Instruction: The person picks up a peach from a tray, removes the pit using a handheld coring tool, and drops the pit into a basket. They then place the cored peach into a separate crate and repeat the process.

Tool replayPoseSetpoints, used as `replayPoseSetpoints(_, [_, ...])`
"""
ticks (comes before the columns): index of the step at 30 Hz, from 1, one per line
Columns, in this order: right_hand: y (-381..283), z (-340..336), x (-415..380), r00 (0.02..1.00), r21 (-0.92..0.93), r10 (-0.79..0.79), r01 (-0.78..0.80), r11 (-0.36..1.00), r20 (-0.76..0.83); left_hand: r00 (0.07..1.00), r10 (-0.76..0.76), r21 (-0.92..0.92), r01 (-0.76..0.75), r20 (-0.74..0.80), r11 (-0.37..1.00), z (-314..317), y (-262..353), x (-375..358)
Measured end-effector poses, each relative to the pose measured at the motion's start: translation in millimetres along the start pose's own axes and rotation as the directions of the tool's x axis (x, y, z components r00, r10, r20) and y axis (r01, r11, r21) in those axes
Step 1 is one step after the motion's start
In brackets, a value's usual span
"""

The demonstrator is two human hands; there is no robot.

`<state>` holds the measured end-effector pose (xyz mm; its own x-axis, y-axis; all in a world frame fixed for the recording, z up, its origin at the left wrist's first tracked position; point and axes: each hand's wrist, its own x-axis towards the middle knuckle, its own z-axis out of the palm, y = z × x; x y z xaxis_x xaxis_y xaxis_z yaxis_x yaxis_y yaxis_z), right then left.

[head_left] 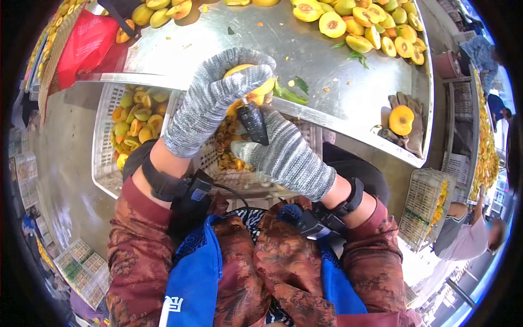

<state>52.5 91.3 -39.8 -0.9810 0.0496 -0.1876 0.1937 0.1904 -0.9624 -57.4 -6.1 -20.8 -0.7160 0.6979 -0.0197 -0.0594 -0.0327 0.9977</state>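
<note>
My left hand [220, 92], in a grey knitted glove, is wrapped round a yellow fruit [261, 89]. My right hand [286, 151], gloved the same way, grips a tool with a black handle [252, 124]; the tool's tip meets the fruit's lower side and is partly hidden. Both hands are close together over the metal table's front edge. Beneath them a crate [207, 158] holds brown and orange fruit scraps [229, 144]. A green leaf [290, 94] lies on the table just beyond my right hand.
Halved yellow fruit [332, 24] is heaped on the metal table [190, 38]. At its right corner lie brown gloves [415, 117] with a fruit half [401, 120]. A white crate [103, 136] of fruit stands left, a red bag [90, 43] above. A person [468, 237] is far right.
</note>
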Motion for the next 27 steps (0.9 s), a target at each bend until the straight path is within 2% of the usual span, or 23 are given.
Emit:
replayPoseSetpoints(2, [-18.3,-8.7,-3.1,0.992,0.210,0.068,-0.090,0.974,0.110,1.000,-0.027,-0.029,0.027,-0.009,0.999,0.7,1.6,-1.1])
replayPoseSetpoints(3, [-23.4,-12.8,-3.6,0.991,0.212,0.061,-0.084,0.974,0.117,1.000,-0.017,-0.056,0.016,-0.009,0.998,2.1,2.3,-2.8])
replayPoseSetpoints(5, [-28.6,-22.5,-7.2,0.932,0.347,0.188,-0.294,0.890,0.309,0.999,-0.051,-0.105,0.051,0.008,0.993,1.9,4.0,-4.4])
replayPoseSetpoints(6, [-32.1,-25.9,-9.3,0.932,0.351,0.187,-0.296,0.888,0.311,0.998,-0.055,-0.102,0.056,0.007,0.993,1.2,5.3,-5.1])
replayPoseSetpoints(8, [-37.1,-31.1,-14.9,0.872,0.698,0.140,-0.464,0.546,0.469,0.997,-0.064,-0.073,0.068,0.051,0.995,1.7,8.3,-6.2])
replayPoseSetpoints(9, [-36.8,-32.3,-16.2,0.864,0.727,0.127,-0.481,0.489,0.486,0.996,-0.067,-0.071,0.071,0.053,0.995,2.6,9.4,-6.3])
replayPoseSetpoints(12, [-38.4,-34.6,-18.3,0.858,0.735,0.133,-0.496,0.462,0.496,0.998,-0.045,-0.085,0.049,0.050,0.995,7.4,14.5,-7.6])
replayPoseSetpoints(14, [-40.0,-34.2,-19.4,0.850,0.740,0.141,-0.514,0.433,0.508,0.994,-0.103,-0.212,0.108,0.033,0.971,10.7,18.6,-10.5])
replayPoseSetpoints(15, [-41.1,-33.9,-20.0,0.846,0.743,0.144,-0.521,0.420,0.513,0.994,-0.108,-0.207,0.113,0.034,0.972,12.9,18.5,-11.5])
replayPoseSetpoints(17, [-44.2,-33.2,-20.4,0.851,0.749,0.165,-0.518,0.414,0.498,0.994,-0.093,-0.380,0.068,-0.049,0.923,18.1,19.0,-12.0])
replayPoseSetpoints(18, [-46.0,-32.2,-20.4,0.855,0.752,0.159,-0.511,0.416,0.493,0.995,-0.088,-0.375,0.065,-0.045,0.925,21.0,19.4,-11.4])
replayPoseSetpoints(20, [-49.6,-29.8,-19.5,0.886,0.763,0.208,-0.463,0.452,0.415,0.995,-0.023,-0.452,-0.026,-0.102,0.892,24.2,18.0,-10.5])
replayPoseSetpoints(21, [-47.3,-30.1,-18.4,0.889,0.767,0.199,-0.456,0.451,0.412,0.998,-0.038,-0.455,0.009,-0.054,0.891,19.8,14.4,-12.1])
replayPoseSetpoints(23, [-38.5,-34.0,-15.7,0.896,0.749,0.035,-0.391,0.535,0.443,0.998,0.003,-0.439,-0.028,-0.058,0.898,21.8,13.5,-13.0])
replayPoseSetpoints(24, [-40.0,-38.8,-16.1,0.900,0.756,0.029,-0.382,0.532,0.435,0.997,0.038,-0.435,-0.065,-0.070,0.898,23.0,12.3,-12.9])
replayPoseSetpoints(25, [-43.9,-45.2,-17.3,0.864,0.716,0.055,-0.448,0.536,0.500,0.997,0.083,-0.350,-0.080,-0.005,0.933,19.2,10.0,-12.4])
replayPoseSetpoints(26, [-47.1,-50.4,-17.9,0.823,0.671,0.081,-0.512,0.536,0.563,0.997,0.080,-0.346,-0.074,0.005,0.935,17.8,10.3,-12.1])
replayPoseSetpoints(27, [-48.4,-53.7,-16.7,0.803,0.613,0.103,-0.524,0.591,0.588,0.999,0.031,-0.424,-0.017,0.026,0.905,16.9,10.4,-12.2])
